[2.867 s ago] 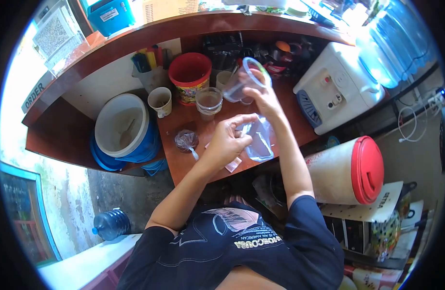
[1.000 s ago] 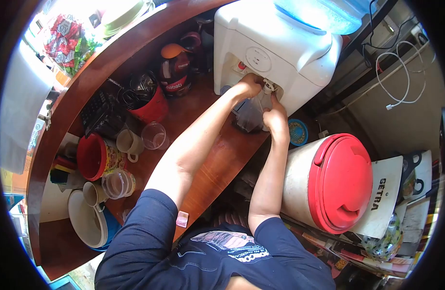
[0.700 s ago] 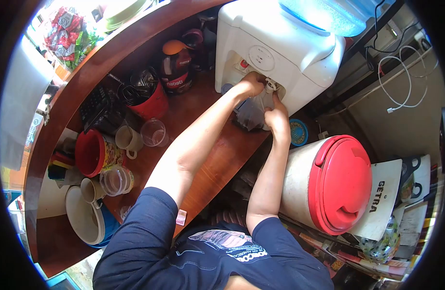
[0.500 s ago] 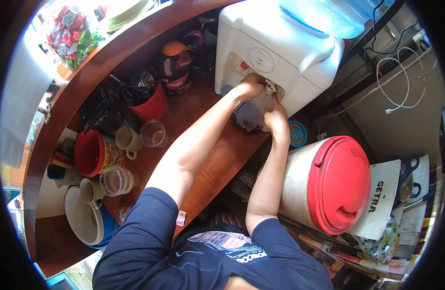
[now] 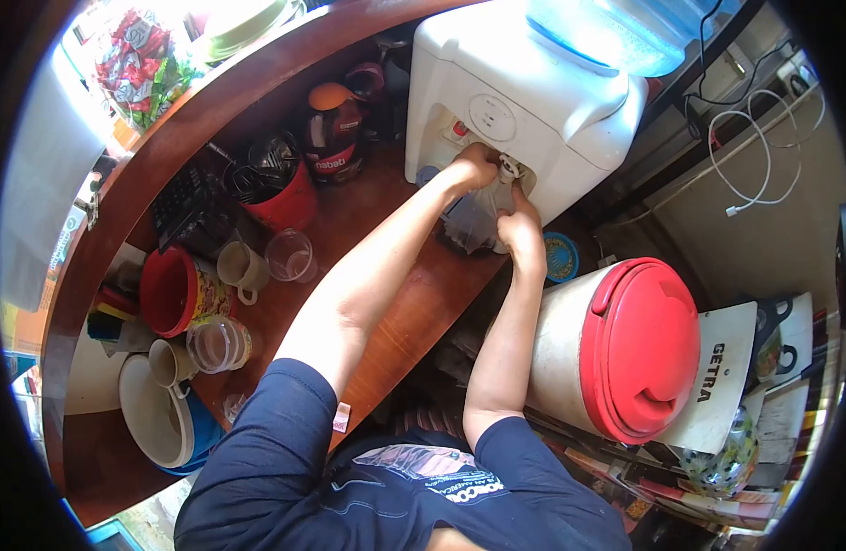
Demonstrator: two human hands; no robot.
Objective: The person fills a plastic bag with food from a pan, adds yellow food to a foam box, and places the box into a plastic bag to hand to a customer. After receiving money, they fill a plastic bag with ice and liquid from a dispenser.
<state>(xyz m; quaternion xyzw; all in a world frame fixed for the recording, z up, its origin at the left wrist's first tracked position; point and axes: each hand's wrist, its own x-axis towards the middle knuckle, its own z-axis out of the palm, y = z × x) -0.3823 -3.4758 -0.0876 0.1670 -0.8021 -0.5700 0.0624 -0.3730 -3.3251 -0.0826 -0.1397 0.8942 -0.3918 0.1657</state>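
Note:
A clear plastic bag (image 5: 481,209) hangs below the white tap (image 5: 508,168) of a water dispenser (image 5: 570,119), its mouth up around the spout. My left hand (image 5: 475,166) is closed on the bag's left edge, close beside the tap. On the other side my right hand (image 5: 522,228) grips the bag's right edge, its index finger reaching up toward the spout. The lower part of the bag droops over the drip tray area and looks slack. Left of my hand sits a second tap with a red mark (image 5: 460,129).
Clear cups (image 5: 291,255), mugs (image 5: 243,270) and a red container of utensils (image 5: 287,196) line the shelf's left side. A dark jar with an orange lid (image 5: 333,133) stands behind them. To my right is a large white bucket with a red lid (image 5: 639,349).
The view has shifted very slightly. Both hands keep their hold on the plastic bag at the tap, with no clear movement.

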